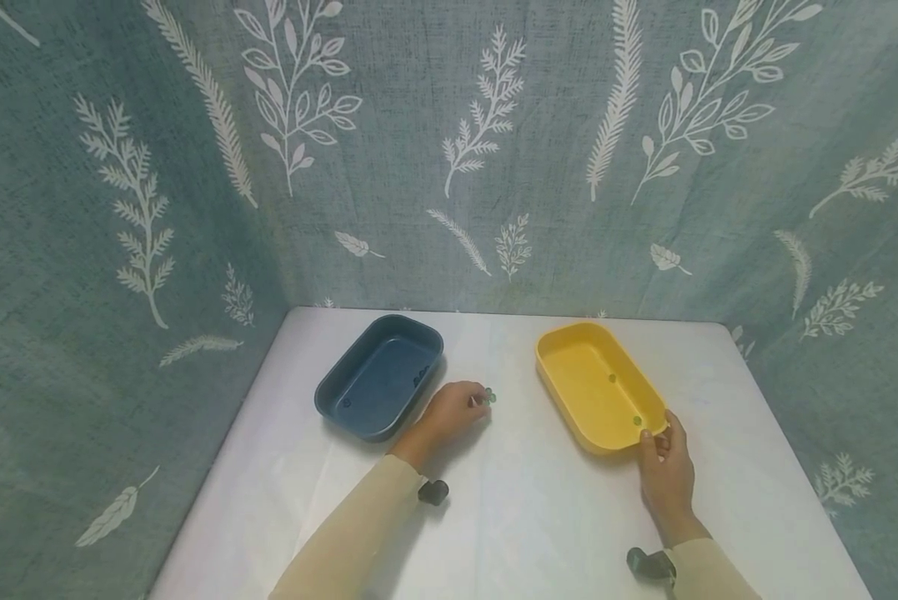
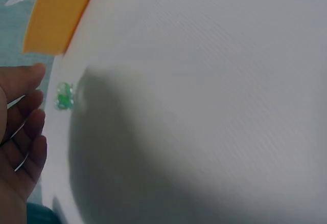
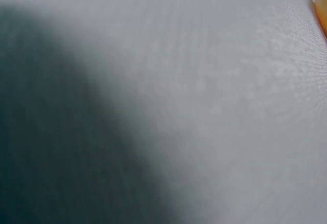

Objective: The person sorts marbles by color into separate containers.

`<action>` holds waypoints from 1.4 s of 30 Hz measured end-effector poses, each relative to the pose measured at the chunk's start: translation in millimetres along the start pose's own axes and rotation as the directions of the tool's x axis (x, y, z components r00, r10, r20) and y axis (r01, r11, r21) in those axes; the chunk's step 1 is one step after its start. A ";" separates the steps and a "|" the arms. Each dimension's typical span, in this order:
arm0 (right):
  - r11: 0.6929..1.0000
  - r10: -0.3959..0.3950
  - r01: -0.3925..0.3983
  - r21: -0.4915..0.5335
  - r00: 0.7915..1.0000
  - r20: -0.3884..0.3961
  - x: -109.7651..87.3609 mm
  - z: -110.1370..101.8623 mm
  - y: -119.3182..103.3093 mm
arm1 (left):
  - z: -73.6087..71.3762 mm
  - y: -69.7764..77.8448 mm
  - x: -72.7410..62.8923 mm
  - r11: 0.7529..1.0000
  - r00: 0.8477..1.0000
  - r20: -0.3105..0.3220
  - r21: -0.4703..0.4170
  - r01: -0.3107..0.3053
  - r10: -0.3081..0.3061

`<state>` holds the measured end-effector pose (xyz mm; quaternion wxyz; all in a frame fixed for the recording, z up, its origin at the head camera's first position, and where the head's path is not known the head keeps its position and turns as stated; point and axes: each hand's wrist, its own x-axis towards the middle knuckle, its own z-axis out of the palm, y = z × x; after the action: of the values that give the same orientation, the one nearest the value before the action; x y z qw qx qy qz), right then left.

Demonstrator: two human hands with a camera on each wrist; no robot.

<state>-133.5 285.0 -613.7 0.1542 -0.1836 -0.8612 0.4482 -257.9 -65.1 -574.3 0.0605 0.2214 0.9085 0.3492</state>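
My left hand (image 1: 458,408) reaches over the white table between the two trays, fingers loosely bent. Right at its fingertips lies a small cluster of see-through green marbles (image 1: 489,397). In the left wrist view a small gap shows between the fingers (image 2: 34,99) and the green marbles (image 2: 64,96). My right hand (image 1: 666,467) grips the near right corner of the yellow tray (image 1: 569,408), thumb on the rim and fingers round the outer side. Two small green marbles (image 1: 637,421) lie apart inside that tray. The right hand itself is outside the right wrist view.
A dark blue tray (image 1: 377,375) stands at the left, with several small round pieces (image 1: 421,376) along its right side and one near its front left. Leaf-patterned cloth (image 1: 456,167) hangs behind and at both sides of the white table (image 1: 524,517).
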 end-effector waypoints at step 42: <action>1.000 -0.021 0.021 0.020 1.000 0.004 0.9 -1.7 1.3 | 49.6 87.7 37.2 0.978 0.976 0.102 0.058 -0.201 0.194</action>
<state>-133.3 287.3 -613.7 0.1588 -0.1719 -0.8590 0.4553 -246.4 39.3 -551.8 0.0617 0.3290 0.8894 0.3114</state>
